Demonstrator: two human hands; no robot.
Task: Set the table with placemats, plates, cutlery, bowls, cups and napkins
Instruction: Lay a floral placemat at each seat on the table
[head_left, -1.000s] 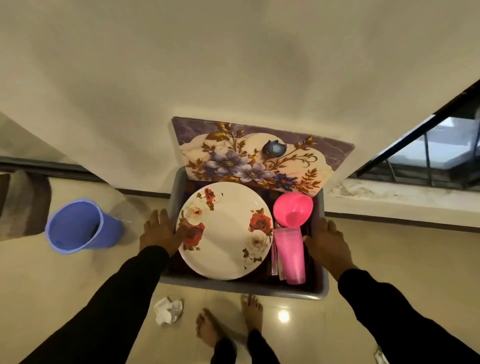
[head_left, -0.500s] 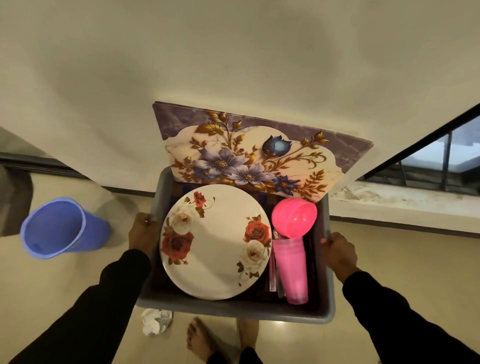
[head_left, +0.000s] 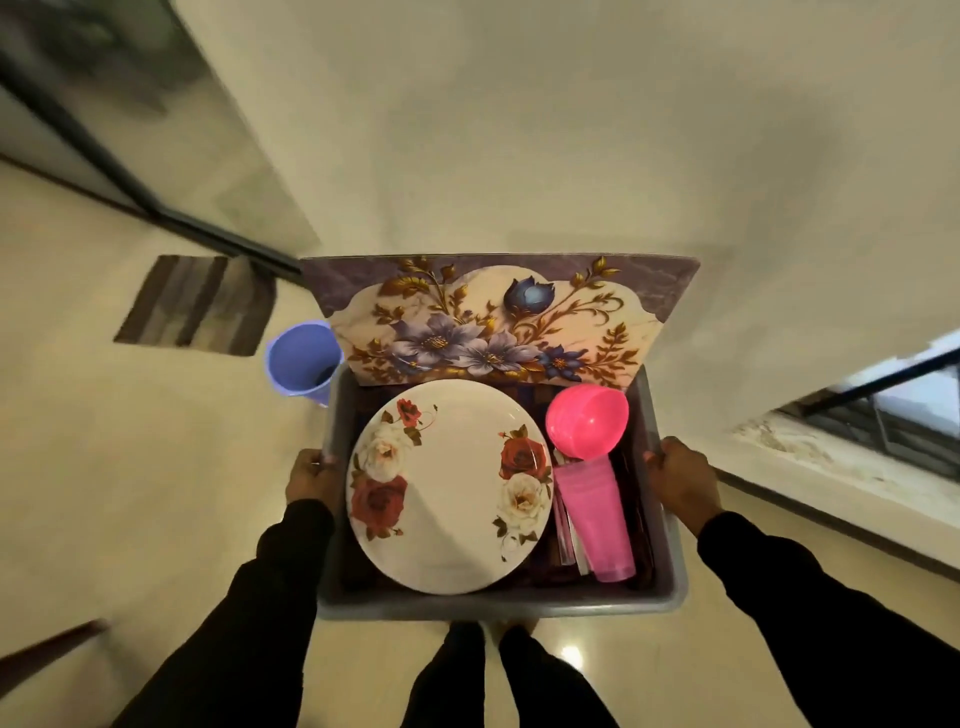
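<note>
I carry a grey plastic tub (head_left: 498, 605) in front of me, above the floor. My left hand (head_left: 311, 480) grips its left rim and my right hand (head_left: 683, 480) grips its right rim. Inside lies a white plate with red and white roses (head_left: 449, 488). Right of the plate are pink bowls (head_left: 587, 421) and stacked pink cups (head_left: 597, 519) on their side, with cutlery (head_left: 566, 535) partly hidden between plate and cups. Floral placemats (head_left: 493, 322) stand upright at the tub's far end.
A blue plastic bin (head_left: 301, 361) stands on the floor left of the tub. A striped doormat (head_left: 200, 306) lies further left beside a dark door frame (head_left: 130, 182). A cream wall is ahead, and a stone ledge with dark railing (head_left: 852, 447) runs to the right.
The tub has come up off the floor in both hands, and my view has swung left. The blue bin now sits close to the tub's left corner; my legs stand upright.
</note>
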